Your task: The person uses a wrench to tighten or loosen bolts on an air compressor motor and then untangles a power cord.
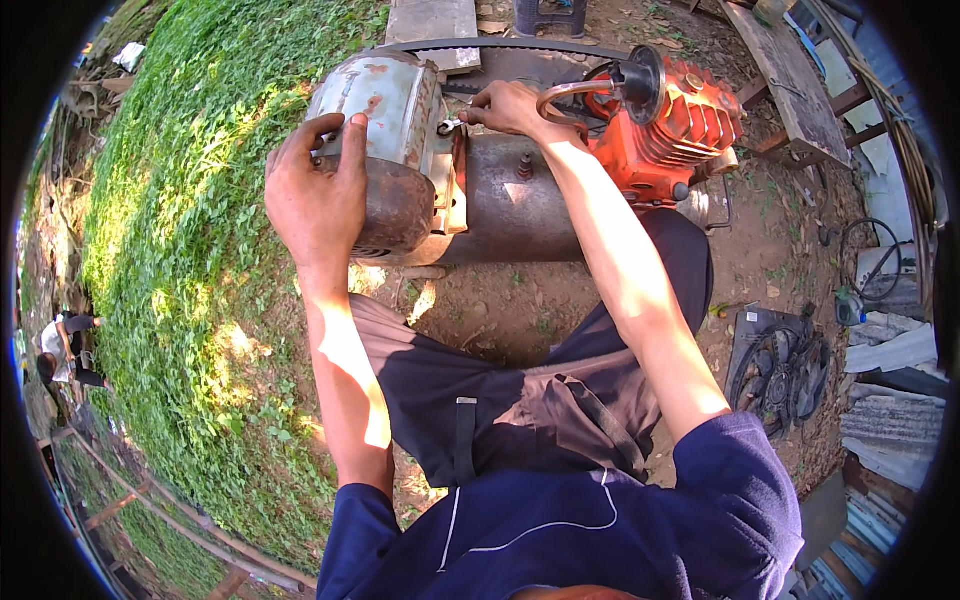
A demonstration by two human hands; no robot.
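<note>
The left hand (316, 205) rests on the near end of a grey motor (385, 100); the right hand (508, 108) pinches a small metal tool (450, 126) at the motor's right side. A brown tank (510, 220) lies beneath, a red compressor head (665, 140) stands right, grass (190, 200) spreads left, and black cables (780, 370) lie farther right.

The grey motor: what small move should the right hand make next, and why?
Probably check that the shiny tool is seated before turning it: the right hand holds it beside the motor, but its fit there is hard to make out. The left hand rests on the motor.
</note>
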